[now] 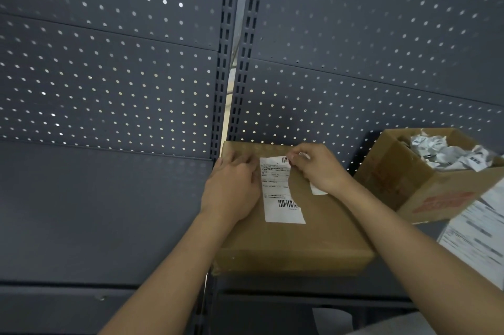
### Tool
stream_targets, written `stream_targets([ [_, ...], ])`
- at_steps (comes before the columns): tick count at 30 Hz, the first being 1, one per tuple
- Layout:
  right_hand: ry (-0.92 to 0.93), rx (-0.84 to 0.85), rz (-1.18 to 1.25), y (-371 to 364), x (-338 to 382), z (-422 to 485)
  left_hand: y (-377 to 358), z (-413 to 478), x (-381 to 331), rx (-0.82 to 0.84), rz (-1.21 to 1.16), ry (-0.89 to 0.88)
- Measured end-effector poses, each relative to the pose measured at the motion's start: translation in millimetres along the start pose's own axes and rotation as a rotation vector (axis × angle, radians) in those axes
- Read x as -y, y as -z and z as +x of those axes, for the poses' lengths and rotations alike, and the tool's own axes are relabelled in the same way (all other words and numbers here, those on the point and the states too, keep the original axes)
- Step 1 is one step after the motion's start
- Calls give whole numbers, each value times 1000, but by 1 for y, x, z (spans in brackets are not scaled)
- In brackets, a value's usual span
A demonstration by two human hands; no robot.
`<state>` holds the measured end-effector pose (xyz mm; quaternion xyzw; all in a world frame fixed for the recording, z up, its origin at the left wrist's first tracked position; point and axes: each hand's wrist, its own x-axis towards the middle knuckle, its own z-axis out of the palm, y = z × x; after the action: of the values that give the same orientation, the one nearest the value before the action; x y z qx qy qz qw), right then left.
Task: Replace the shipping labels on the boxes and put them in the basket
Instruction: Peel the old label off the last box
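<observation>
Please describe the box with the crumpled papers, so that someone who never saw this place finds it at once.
Below the grey pegboard wall, a closed carton lies flat, bearing a white shipping label. Right of it stands a second cardboard box. It alone is open on top, filled with crumpled white paper, with red print on its side.

Closed box [289, 239] on the shelf [95, 212] before the perforated back panel [109, 75], bearing a shipping label [281, 193] between the left hand [231, 187] and the right hand [319, 168], which is at the label's far right corner; to the right, an open box [403, 182] holding crumpled paper [447, 152], and nearer, possibly printed sheets [480, 239].
</observation>
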<state>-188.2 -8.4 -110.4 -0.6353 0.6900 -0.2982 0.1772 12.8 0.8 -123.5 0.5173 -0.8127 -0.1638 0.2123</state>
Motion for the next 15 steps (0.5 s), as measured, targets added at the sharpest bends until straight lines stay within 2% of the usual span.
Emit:
stream_targets([
  [6, -6, -2, -104, 1, 8, -2, -2, 2, 2, -3, 3, -10],
  [10, 10, 14, -275, -3, 12, 0, -3, 2, 3, -12, -7, -10],
  [15, 99, -93, -332, -11, 17, -12, -5, 3, 3, -21, -19, -17],
])
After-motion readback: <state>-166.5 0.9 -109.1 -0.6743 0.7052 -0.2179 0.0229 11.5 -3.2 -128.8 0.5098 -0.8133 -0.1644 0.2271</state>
